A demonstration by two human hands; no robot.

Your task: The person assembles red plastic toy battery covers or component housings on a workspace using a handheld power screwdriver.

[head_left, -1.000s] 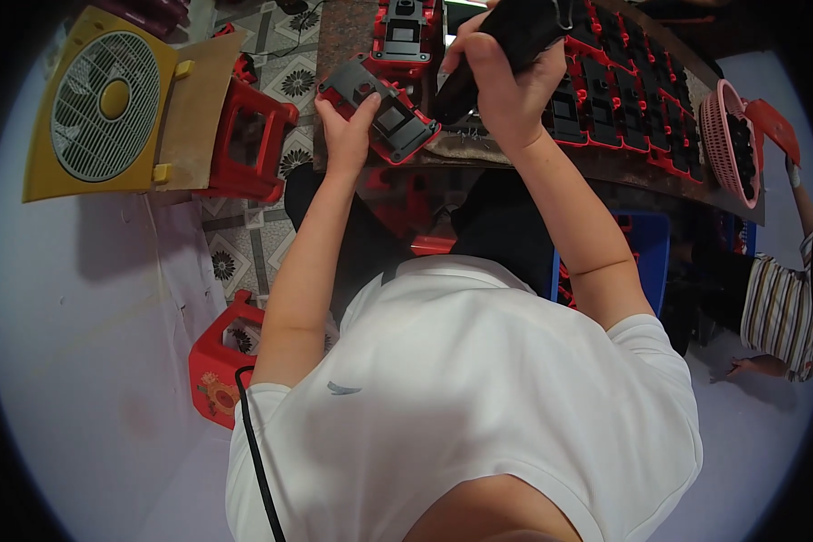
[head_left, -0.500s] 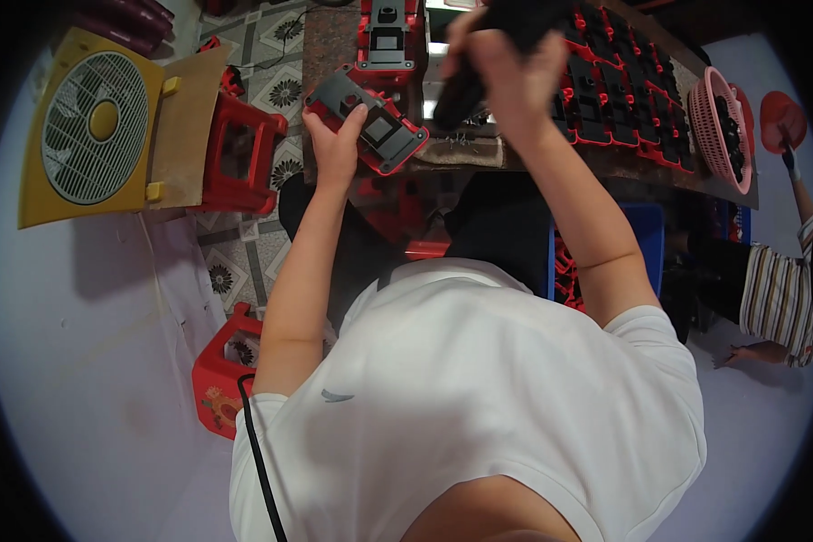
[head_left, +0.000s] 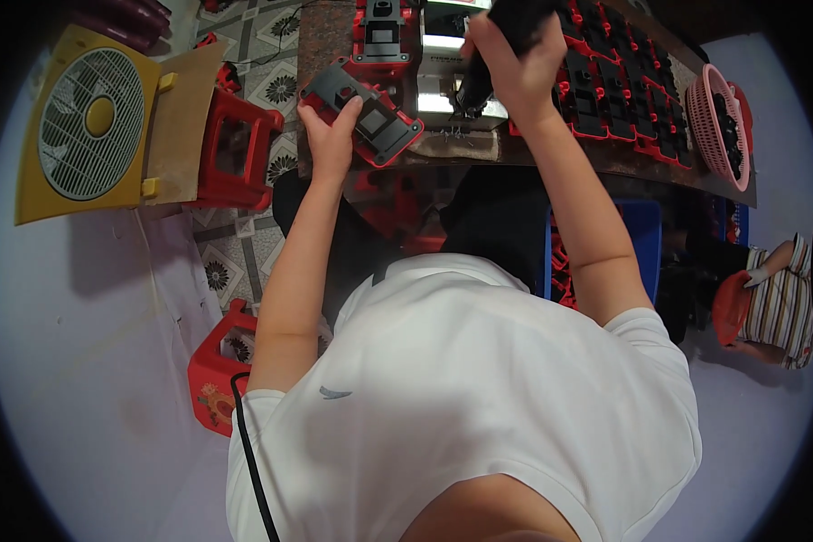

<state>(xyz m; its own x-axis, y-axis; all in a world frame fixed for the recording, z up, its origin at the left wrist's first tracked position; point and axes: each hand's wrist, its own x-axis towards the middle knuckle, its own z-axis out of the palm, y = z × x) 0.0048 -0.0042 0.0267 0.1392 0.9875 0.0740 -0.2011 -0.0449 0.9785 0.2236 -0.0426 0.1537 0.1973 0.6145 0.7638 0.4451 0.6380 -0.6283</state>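
My left hand (head_left: 329, 140) grips the near-left end of a red-and-black plastic housing (head_left: 377, 129), tilted at the front edge of the worktable. A similar housing (head_left: 382, 43) lies just beyond it. My right hand (head_left: 528, 79) is wrapped round a black power screwdriver (head_left: 518, 23), partly dark and cut off by the top edge. The driver's lower end points down at a white, shiny-fronted box (head_left: 435, 70) on the table. Small loose screws (head_left: 458, 137) lie on a light cloth pad (head_left: 481, 146) before that box.
Rows of red-and-black housings (head_left: 605, 99) cover the table's right side, beside a pink basket (head_left: 718, 126) of black parts. A blue bin (head_left: 642, 239) stands below. Left are a yellow fan (head_left: 98, 117) and red stools (head_left: 244, 149). A co-worker in a striped shirt (head_left: 780, 303) holds a red basin (head_left: 730, 309).
My right hand has steadied, with the driver's lower end moved right, uncovering the white box. My left hand and the housing stay nearly in place. The co-worker has drawn the red basin in close.
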